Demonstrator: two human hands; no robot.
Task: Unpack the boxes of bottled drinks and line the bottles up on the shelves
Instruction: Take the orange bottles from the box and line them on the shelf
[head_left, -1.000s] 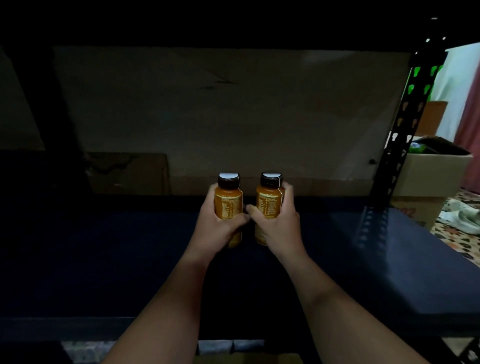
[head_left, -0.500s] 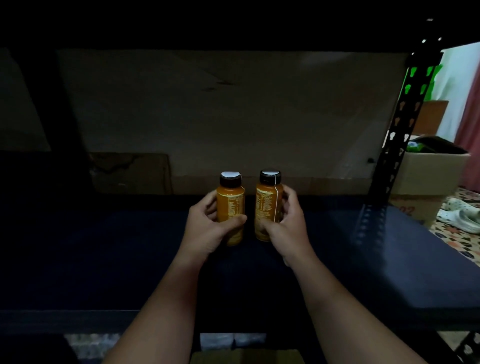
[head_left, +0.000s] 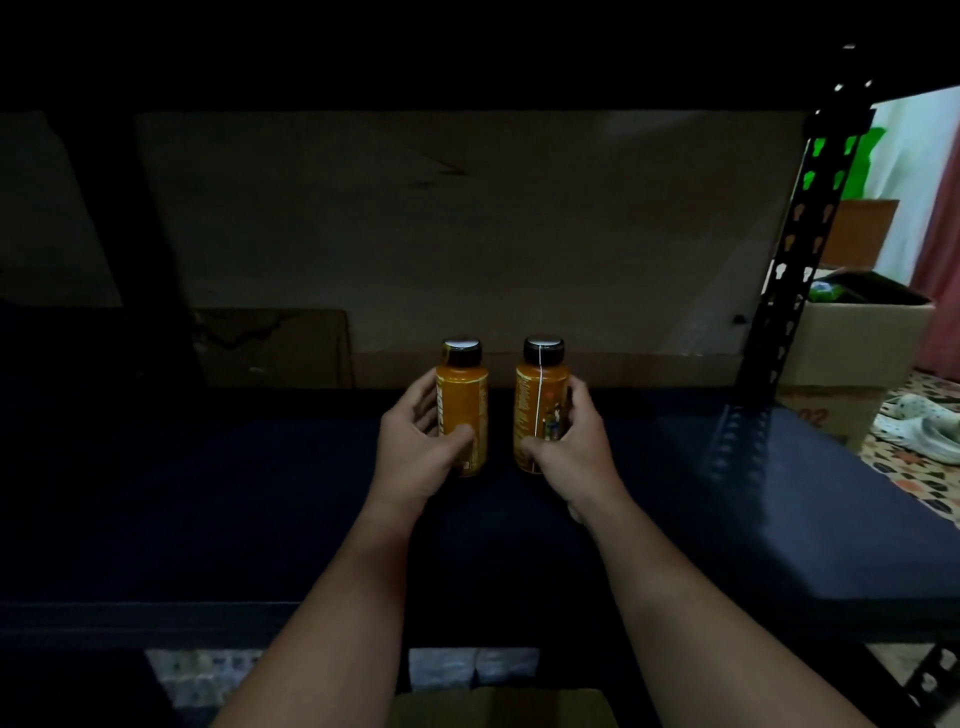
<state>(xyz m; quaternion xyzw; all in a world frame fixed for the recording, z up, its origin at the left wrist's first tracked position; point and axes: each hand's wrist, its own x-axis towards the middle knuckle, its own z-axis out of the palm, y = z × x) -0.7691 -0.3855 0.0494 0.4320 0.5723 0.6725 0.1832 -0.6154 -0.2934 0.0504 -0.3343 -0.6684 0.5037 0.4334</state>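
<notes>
Two small orange bottles with black caps stand upright, side by side, on the dark blue shelf (head_left: 208, 519). My left hand (head_left: 415, 447) curls round the left bottle (head_left: 465, 395), thumb across its front. My right hand (head_left: 576, 447) grips the right bottle (head_left: 535, 400) from its right side. A narrow gap separates the two bottles. Both stand near the middle of the shelf, a little in front of its back edge.
A black perforated shelf post (head_left: 800, 249) rises at the right. Beyond it sits an open cardboard box (head_left: 852, 343) on a patterned floor, with white sandals (head_left: 919, 421) beside it. A flat cardboard sheet (head_left: 270, 348) leans at the back left. Another cardboard edge (head_left: 498, 706) shows below the shelf.
The two bottles have moved slightly apart and a little further back on the shelf. The bottles' labels have turned in my hands.
</notes>
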